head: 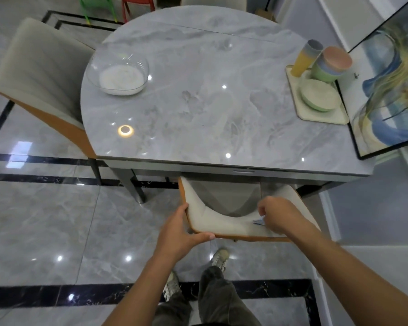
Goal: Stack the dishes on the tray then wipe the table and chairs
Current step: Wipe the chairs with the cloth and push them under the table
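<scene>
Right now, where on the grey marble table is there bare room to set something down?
Bare: the wide middle and near edge, between the clear glass bowl and the cream square tray. Crowded: the tray, full of stacked cups and bowls.

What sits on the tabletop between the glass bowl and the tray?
Nothing; in the head view that stretch of tabletop between glass bowl and tray is bare.

My only camera rides on my head and looks forward and steeply down through a wide lens, so the surface (pixel 198 102) spreads from 10 to 2 o'clock with bowed edges. It sits near. My left grip (pixel 181 231) and right grip (pixel 276 215) meet the chair back (pixel 222 222) just below centre, forearms entering from 7 and 4 o'clock, shoes (pixel 172 285) on the floor (pixel 45 220) at 6.
</scene>
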### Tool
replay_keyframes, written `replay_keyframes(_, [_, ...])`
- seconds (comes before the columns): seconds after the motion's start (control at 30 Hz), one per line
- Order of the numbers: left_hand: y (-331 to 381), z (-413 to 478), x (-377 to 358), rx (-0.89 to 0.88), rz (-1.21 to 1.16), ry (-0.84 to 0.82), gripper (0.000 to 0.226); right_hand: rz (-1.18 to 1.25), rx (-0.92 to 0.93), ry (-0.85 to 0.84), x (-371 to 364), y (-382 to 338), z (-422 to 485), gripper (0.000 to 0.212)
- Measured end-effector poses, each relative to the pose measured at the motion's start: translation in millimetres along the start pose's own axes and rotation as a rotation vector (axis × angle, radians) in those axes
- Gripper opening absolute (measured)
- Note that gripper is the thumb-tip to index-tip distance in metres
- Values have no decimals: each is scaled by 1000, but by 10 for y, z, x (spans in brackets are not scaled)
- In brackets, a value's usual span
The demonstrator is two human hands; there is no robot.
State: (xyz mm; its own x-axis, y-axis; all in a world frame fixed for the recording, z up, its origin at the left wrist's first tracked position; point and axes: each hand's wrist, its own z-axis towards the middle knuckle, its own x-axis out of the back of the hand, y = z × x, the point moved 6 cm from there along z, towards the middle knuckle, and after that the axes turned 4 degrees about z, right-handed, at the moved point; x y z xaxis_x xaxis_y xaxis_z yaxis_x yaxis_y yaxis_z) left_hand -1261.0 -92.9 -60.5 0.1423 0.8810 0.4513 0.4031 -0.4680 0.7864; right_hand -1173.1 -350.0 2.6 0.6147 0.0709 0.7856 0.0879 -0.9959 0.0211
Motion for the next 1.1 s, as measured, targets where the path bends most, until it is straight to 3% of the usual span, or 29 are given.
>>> replay_keyframes(0.2, [-1, -56, 0, 4, -37, -2, 120, 419, 151, 105, 51, -580, 61, 8])
replay_keyframes(0.33, [-39, -87, -40, 3, -206, -52, 102, 814, 325, 96, -24, -958, 23, 6])
replay_keyframes(0.53, [-146, 37, 16, 83, -287, -163, 109, 523, 492, -181, -73, -964, 143, 34])
replay_keyframes(0.7, [-242, 105, 16, 185, -210, -219, 112, 551, 643, -101, -137, -1055, 390, 24])
replay_keyframes(0.83, [-182, 123, 51, 193, -118, -275, 107, 749, 603, -26, -302, -1159, 781, 24])
replay_keyframes(0.93, [-111, 153, 131, 236, -55, -315, 101, 932, 479, 51, -429, -1296, 1272, 32])
replay_keyframes(1.1, [-156, 243, 182, 247, 72, -318, 106, 1005, 226, 38, -527, -1491, 1945, 18])
